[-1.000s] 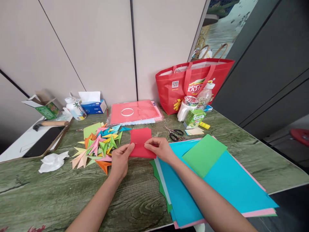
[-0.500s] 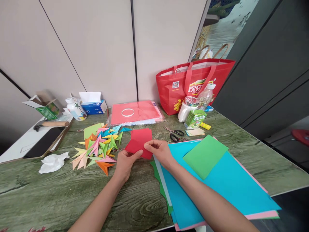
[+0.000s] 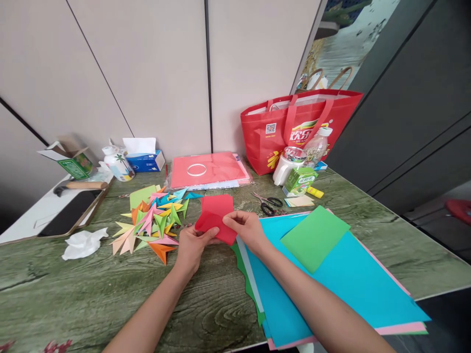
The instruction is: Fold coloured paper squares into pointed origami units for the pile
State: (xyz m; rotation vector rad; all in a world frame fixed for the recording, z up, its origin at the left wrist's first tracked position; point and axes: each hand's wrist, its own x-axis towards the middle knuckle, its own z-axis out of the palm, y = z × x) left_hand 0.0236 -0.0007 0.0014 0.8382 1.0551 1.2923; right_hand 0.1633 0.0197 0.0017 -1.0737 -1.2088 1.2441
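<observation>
A piece of red paper (image 3: 213, 223) is held up between both hands, just above the table. My left hand (image 3: 193, 245) pinches its lower left part, thumb on top. My right hand (image 3: 248, 230) grips its right edge between thumb and fingertips. Behind it lies more red paper (image 3: 221, 203), flat on the table. To the left is a pile of folded paper pieces (image 3: 154, 220) in orange, pink, green, yellow and blue. Under my right forearm spreads a stack of large sheets, blue (image 3: 331, 294) on top, with a green square (image 3: 316, 238) lying on it.
Scissors (image 3: 268, 203), a glue stick (image 3: 315, 191), a green carton (image 3: 300, 181), a white mug (image 3: 282, 169) and a red bag (image 3: 263, 142) stand or lie at the back right. A crumpled tissue (image 3: 84, 243), a hammer (image 3: 83, 186) and a tissue box (image 3: 145, 162) are at left.
The red paper in my hands has turned slightly, its lower right corner now further out. Both hands keep their grip. The whole view has shifted a little.
</observation>
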